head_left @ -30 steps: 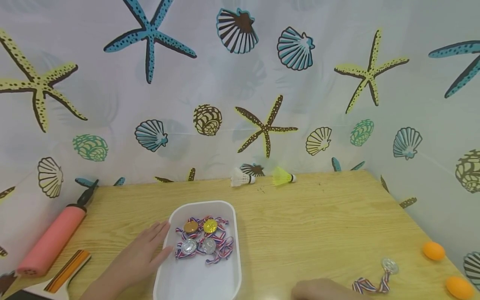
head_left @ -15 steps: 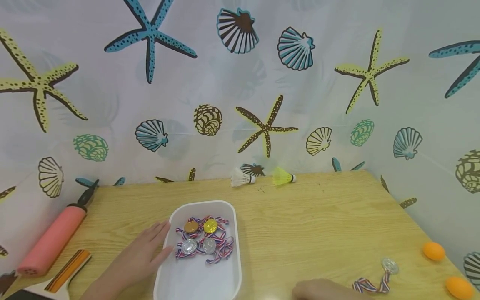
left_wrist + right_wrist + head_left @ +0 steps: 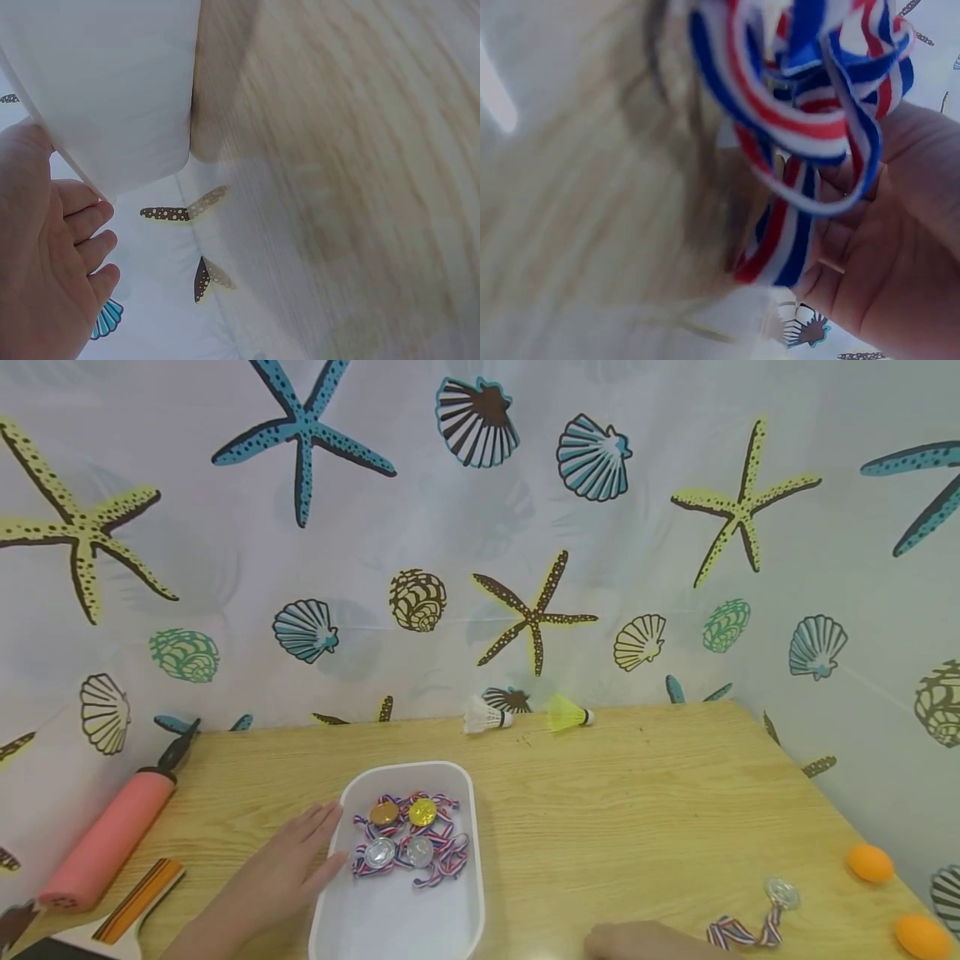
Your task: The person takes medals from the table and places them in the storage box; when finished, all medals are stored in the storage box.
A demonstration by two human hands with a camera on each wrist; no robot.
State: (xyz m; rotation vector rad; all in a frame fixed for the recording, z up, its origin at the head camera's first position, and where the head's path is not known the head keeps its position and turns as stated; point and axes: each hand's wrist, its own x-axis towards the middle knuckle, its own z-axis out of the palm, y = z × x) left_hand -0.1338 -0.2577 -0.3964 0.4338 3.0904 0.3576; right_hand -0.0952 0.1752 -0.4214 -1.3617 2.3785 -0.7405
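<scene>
A white tray (image 3: 476, 860) holds several medals, among them a bronze-coloured medal (image 3: 384, 812), a gold medal (image 3: 423, 812) and a silver medal (image 3: 380, 852), with striped ribbons bunched around them. My left hand (image 3: 273, 877) rests against the tray's left rim, its fingers relaxed and the thumb tip at the edge. At the bottom of the head view, my right hand (image 3: 652, 941) is only partly in sight. The right wrist view shows its fingers curled around a looped red, white and blue medal ribbon (image 3: 780, 232). Another silver medal (image 3: 782, 893) lies on the table right of it.
A pink hand pump (image 3: 108, 839) and an orange-striped paddle (image 3: 138, 902) lie at left. White (image 3: 486, 717) and yellow shuttlecocks (image 3: 568, 715) sit at the table's back edge. Two orange balls, an upper ball (image 3: 870, 863) and a lower ball (image 3: 922, 937), lie at right.
</scene>
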